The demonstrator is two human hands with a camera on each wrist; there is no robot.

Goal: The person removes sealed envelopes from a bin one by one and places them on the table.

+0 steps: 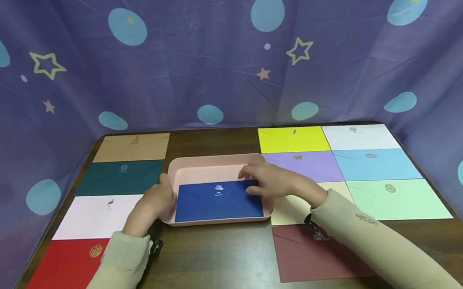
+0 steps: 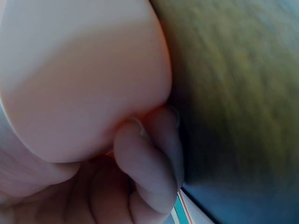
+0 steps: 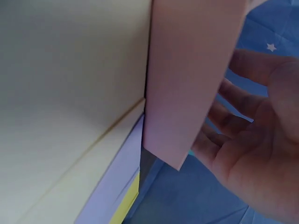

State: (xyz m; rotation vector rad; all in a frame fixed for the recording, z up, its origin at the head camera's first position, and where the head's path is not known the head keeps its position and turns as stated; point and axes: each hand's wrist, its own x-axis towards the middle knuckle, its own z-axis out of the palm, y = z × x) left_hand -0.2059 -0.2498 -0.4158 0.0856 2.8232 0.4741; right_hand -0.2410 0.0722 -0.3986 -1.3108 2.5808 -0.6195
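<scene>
A shallow pink tray (image 1: 216,159) sits mid-table, and a dark blue envelope (image 1: 217,207) with a small silver hat print lies in it. My left hand (image 1: 155,203) grips the tray's left side. Close up in the left wrist view, curled fingertips (image 2: 145,163) press against the outside of the tray wall (image 2: 93,93). Over the tray's right end reaches my right hand (image 1: 270,178), its fingers loosely bent and spread above the right part of the blue envelope. The right wrist view shows that hand (image 3: 252,126) beyond the tray's outer wall (image 3: 187,74), with nothing between its fingers.
Left of the tray is a column of tan (image 1: 130,150), dark green (image 1: 112,180), white (image 1: 90,216) and red envelopes (image 1: 58,271). To the right lie yellow (image 1: 290,142), purple (image 1: 314,168), blue (image 1: 378,166), green (image 1: 403,204) and maroon envelopes (image 1: 303,259), among others. A patterned curtain (image 1: 206,62) surrounds the table.
</scene>
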